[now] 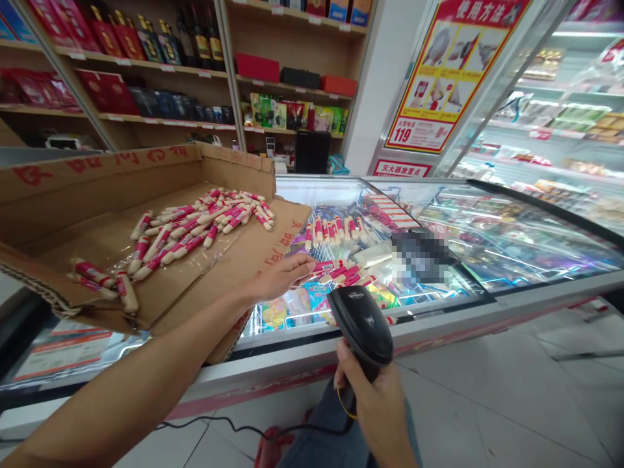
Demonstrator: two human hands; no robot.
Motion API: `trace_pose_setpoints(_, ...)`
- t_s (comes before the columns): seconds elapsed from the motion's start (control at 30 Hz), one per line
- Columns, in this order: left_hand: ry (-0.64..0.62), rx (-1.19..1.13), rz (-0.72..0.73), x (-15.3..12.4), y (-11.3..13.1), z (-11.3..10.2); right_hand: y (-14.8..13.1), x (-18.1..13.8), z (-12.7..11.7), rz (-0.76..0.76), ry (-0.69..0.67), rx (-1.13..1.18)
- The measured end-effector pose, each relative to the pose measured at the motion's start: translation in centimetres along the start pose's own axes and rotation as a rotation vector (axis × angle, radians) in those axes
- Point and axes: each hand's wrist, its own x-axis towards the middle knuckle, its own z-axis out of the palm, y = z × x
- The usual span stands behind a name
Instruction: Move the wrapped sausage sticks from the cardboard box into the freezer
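Observation:
My right hand [377, 403] grips the handle of a black barcode scanner [361, 322], its head tilted toward the freezer. A black cord trails from the handle to the lower left. My left hand [283, 276] reaches across the cardboard box's flap, fingers together, their tips on the end of a wrapped sausage [322, 267]. This sausage lies with a small pile of pale, pink-labelled sausages [350, 274] on the freezer's glass. Behind them, more sausages [334, 231] form a row. Many others lie in a loose heap [195, 224] inside the open cardboard box [234, 250].
The box rests on the chest freezer [517, 318], whose glass top shows packaged goods beneath. A pixelated dark object [422, 255] lies right of the sausages. Shelves [160, 65] with bottles and boxes stand behind; a lit display fridge [560, 123] is at right.

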Motion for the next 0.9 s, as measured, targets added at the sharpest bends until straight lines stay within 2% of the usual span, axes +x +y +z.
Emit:
trace_pose_setpoints(0.2,-0.036,0.040,0.002,0.3,-0.6,-0.1,0.7,0.6,0.3,-0.013,-0.014,-0.019)
trace_pose_setpoints(0.9,0.001,0.061,0.002,0.2,-0.8,0.0,0.8,1.2,0.8,-0.037,-0.034,0.010)
